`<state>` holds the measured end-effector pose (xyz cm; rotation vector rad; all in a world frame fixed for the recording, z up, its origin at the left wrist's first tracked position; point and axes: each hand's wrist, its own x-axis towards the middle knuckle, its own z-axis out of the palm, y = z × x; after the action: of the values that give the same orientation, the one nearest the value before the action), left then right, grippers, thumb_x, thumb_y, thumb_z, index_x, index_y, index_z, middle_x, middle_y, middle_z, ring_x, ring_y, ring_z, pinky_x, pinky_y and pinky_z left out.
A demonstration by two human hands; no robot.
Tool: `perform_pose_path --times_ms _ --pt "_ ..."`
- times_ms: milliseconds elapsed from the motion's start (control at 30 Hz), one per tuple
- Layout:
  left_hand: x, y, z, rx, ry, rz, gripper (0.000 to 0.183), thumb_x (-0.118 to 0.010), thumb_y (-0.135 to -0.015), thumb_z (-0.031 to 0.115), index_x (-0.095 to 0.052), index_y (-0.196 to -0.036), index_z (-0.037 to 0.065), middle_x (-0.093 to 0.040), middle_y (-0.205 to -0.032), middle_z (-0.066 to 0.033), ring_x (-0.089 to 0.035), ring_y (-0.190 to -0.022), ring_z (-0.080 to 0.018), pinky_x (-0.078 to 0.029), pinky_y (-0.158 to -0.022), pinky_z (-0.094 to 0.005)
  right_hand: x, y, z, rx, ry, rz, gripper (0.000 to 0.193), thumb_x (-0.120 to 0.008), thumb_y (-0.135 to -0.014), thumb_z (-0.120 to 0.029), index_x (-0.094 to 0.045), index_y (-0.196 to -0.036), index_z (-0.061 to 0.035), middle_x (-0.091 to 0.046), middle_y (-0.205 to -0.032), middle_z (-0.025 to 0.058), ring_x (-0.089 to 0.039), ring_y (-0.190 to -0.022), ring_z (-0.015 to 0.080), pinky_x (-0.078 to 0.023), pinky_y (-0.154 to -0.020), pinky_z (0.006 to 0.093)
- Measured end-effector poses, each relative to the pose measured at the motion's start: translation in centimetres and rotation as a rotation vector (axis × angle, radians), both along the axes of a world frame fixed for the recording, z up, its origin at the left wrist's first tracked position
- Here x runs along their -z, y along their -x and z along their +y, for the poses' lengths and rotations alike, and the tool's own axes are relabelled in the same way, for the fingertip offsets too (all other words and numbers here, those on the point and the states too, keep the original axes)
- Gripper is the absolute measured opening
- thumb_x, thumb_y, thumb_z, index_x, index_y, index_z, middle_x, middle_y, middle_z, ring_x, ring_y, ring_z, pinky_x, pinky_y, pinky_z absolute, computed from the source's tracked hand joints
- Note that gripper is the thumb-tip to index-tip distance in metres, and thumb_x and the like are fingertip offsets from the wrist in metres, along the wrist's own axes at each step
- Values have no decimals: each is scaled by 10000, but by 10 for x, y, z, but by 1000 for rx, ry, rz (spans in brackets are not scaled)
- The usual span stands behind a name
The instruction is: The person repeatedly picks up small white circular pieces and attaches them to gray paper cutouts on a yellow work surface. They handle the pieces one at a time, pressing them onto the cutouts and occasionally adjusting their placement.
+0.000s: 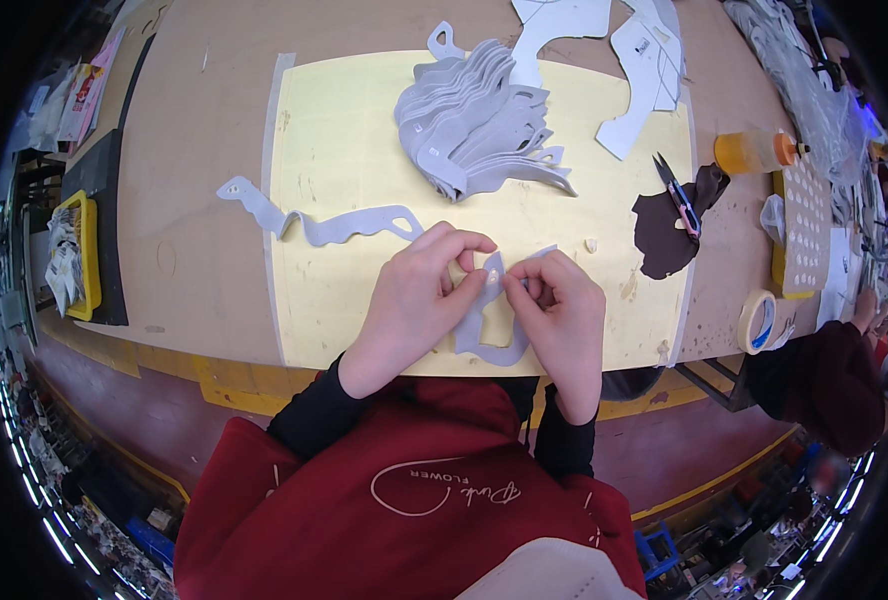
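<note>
A curved grey strip of soft sheet material point(494, 352) is bent into a loop near the front edge of the table. The thumb and fingers of my left hand point(416, 290) are closed on one end of it. Close beside, my right hand point(566, 312) pinches the strip's other part; its fingertips partly hide the material. To the left of my hands lies another wavy grey strip point(349, 225), with a slot near its right end. Beyond my hands rests a fanned stack of grey cut pieces point(479, 125). All lie on a pale yellow sheet point(339, 120) taped to the table.
Small scissors point(679, 198) lie on a dark brown scrap point(664, 245) at the right. Past them are an orange-capped bottle point(749, 153), a tape roll point(756, 320) and a tray of white discs point(807, 230). White pattern pieces point(644, 60) lie far; a yellow basket point(89, 260) stands left.
</note>
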<state>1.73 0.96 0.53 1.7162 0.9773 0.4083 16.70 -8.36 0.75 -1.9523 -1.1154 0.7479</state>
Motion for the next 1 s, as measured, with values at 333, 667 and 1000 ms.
perform_pose_path --times_ms 333,667,1000 --pt "5 1 0 -3 -55 -16 163 -732 -844 33 -737 -1007 47 -562 -818 -13 -439 -529 -64 -370 -529 -246 5 0 -1 13 -23 27 73 -760 -822 -64 -694 -830 -35 -522 -680 42 -527 -596 176 -411 -538 321" --pt "2 -1 1 -40 -18 -29 225 -738 -835 4 -724 -1057 42 -572 -825 6 -427 -508 -42 -358 -505 -221 2 0 0 12 -23 33 69 -757 -825 -56 -695 -846 -32 -528 -688 44 -536 -605 176 -419 -544 318" --pt "2 -1 1 -28 5 -17 230 -735 -838 9 -737 -1065 48 -567 -828 3 -432 -520 -42 -372 -517 -223 5 2 1 28 -22 11 66 -754 -824 -60 -690 -835 -47 -529 -690 38 -541 -604 175 -426 -544 321"
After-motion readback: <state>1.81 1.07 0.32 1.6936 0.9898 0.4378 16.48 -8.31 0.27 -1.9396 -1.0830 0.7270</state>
